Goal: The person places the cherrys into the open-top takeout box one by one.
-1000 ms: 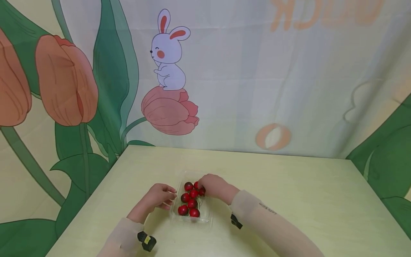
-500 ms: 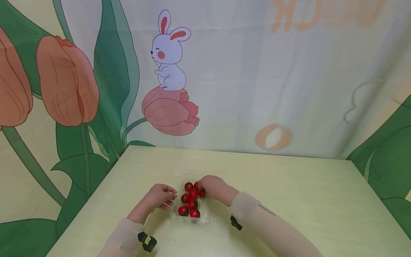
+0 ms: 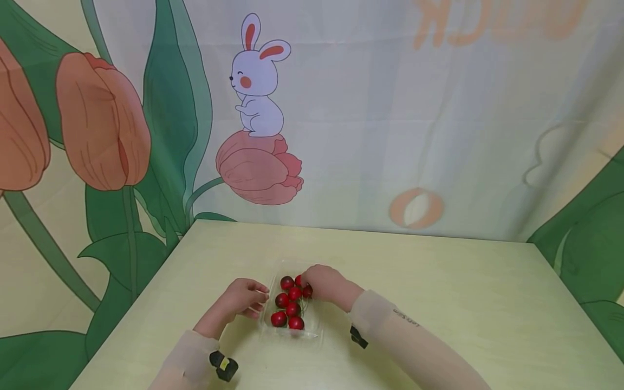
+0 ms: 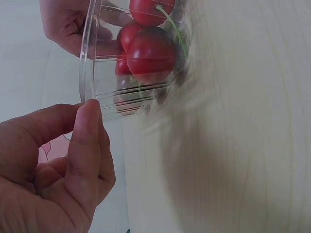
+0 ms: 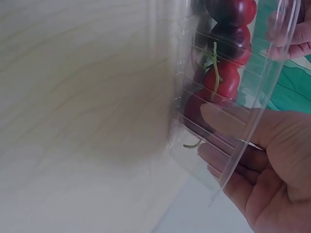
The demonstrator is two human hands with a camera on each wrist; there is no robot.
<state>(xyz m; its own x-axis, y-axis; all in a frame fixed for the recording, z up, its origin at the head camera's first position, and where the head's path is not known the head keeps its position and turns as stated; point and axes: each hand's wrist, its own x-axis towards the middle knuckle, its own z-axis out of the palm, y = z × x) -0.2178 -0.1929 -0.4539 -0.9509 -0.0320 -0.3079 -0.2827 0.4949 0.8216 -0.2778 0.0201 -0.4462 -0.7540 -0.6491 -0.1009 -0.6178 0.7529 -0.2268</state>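
A clear plastic box [image 3: 312, 324] with several dark red cherries [image 3: 293, 309] in it sits on the table. Some cherries have green stems [image 4: 172, 26]. At the box's left side, my left hand [image 3: 242, 298] pinches the rim between thumb and finger, as the left wrist view shows. My right hand [image 3: 325, 283] reaches over the far right part of the box with its fingers inside. In the right wrist view, seen through the clear wall, its thumb [image 5: 221, 116] and fingers hold a cherry [image 5: 194, 110] low in the box.
The pale wooden table [image 3: 439, 303] extends to both sides of the box. Behind it hangs a cloth [image 3: 356, 135] printed with a rabbit and tulips. Each sleeve has a small black device [image 3: 224, 365] at the wrist.
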